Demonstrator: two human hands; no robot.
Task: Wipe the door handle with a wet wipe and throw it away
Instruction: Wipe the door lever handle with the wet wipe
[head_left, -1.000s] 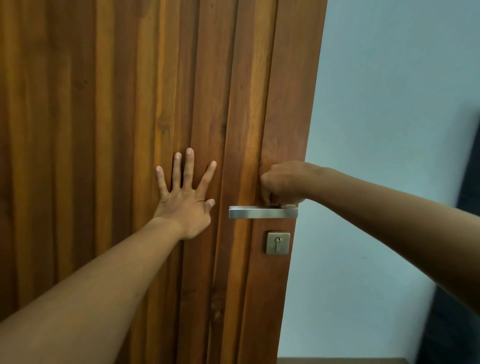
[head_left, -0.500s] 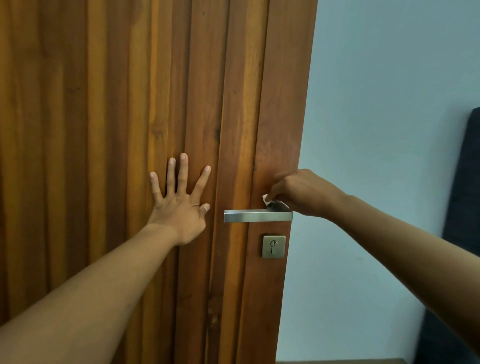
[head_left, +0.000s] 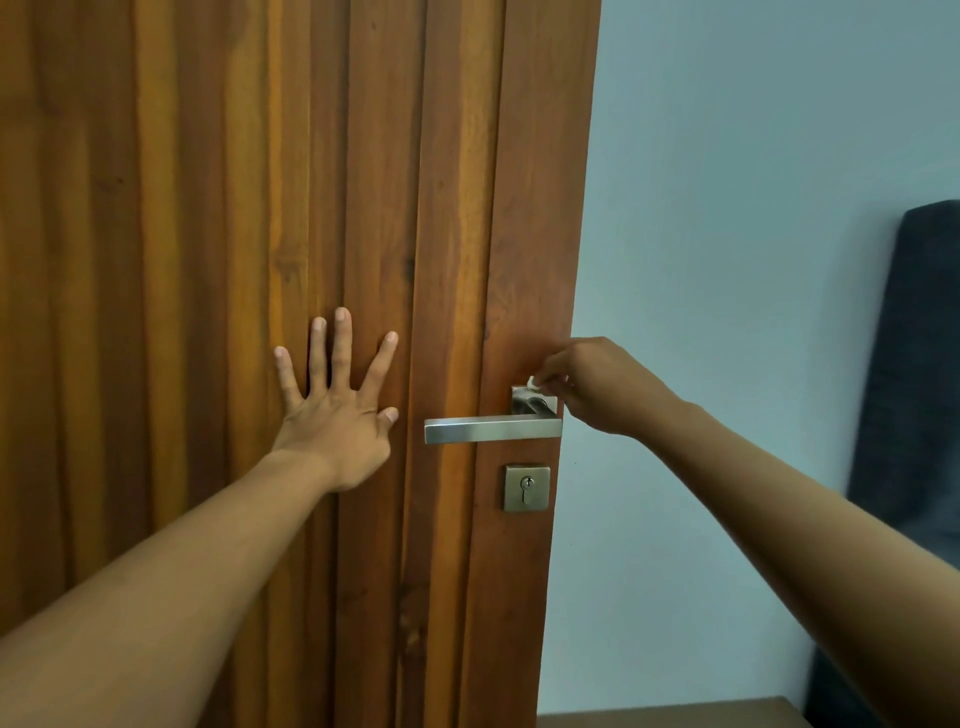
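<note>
A brushed metal lever handle (head_left: 491, 429) juts leftward from its square mount near the right edge of a brown wooden door (head_left: 208, 208). My right hand (head_left: 597, 387) is closed on a small white wet wipe (head_left: 531, 383), of which only a corner shows, and holds it at the top of the handle's mount. My left hand (head_left: 337, 410) lies flat on the door with fingers spread, left of the lever and apart from it.
A square brass keyhole plate (head_left: 527, 487) sits just below the handle. Beyond the door's edge is a pale blue wall (head_left: 727, 208). A dark upholstered panel (head_left: 914, 364) stands at the far right, and a brown ledge (head_left: 665, 714) runs along the bottom.
My right hand has shifted to the right, from over the handle's mount to the door's edge, uncovering the mount. The white wipe corner now shows. My left hand stays flat on the door.
</note>
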